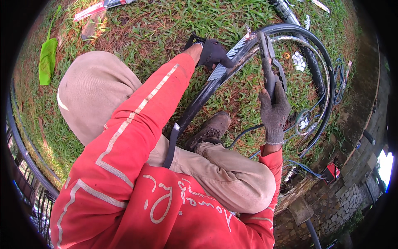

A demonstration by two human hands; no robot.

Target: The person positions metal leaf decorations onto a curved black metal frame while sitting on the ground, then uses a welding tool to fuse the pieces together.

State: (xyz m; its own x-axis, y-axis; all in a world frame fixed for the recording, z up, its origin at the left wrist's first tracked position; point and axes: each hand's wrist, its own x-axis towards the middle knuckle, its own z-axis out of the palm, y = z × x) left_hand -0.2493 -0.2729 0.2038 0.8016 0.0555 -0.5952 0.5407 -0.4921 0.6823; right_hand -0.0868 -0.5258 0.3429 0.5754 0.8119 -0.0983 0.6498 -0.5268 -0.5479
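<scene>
A thick black cable (198, 99) runs up from between my legs and bends over in a loop at the right. Part of its black sheath is gone near the top, and the bare grey twisted strands (217, 73) show there. My left hand (213, 53), in a black glove, is closed round the cable at this bared stretch. In a grey knitted glove, my right hand (275, 110) grips dark metal pliers (268, 62), which point up and away from me just right of the strands. Whether the pliers touch the cable I cannot tell.
Another black cable or pipe (313, 68) lies behind the loop. White scraps (298, 61) and thin blue wire (339, 83) lie on the grass. A bright green bag (48, 61) and a red-and-white package (93, 10) are at the far left. A red-and-black case (331, 172) sits at the right.
</scene>
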